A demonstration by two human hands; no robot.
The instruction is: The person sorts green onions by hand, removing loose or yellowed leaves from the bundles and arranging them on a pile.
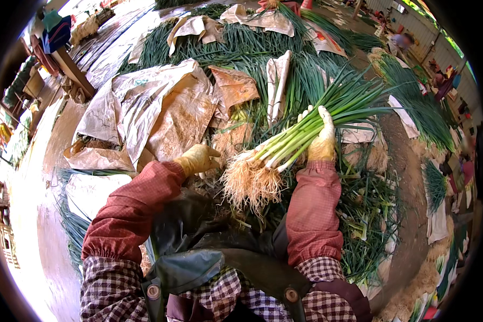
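Note:
My right hand [322, 140], in a yellowish work glove, is closed around a bunch of green onions [300, 134]. The bunch is held up at a slant, with long green leaves toward the upper right. Its tangled pale roots [252, 180] hang at the lower left, in front of my lap. My left hand [198, 159], gloved too, is to the left of the roots and apart from them. Its fingers are curled, and a small whitish piece shows under them; whether they grip it is hidden. Root ends of other onions [233, 139] lie just beyond this hand.
Large heaps of green onions [241, 43] lie ahead, partly under pale sacking [139, 102]. Loose leaves and trimmings [365, 225] are piled by my right forearm. Another onion row [413, 102] lies across a strip of brown floor [413, 214]. A person [400, 43] is at the far right.

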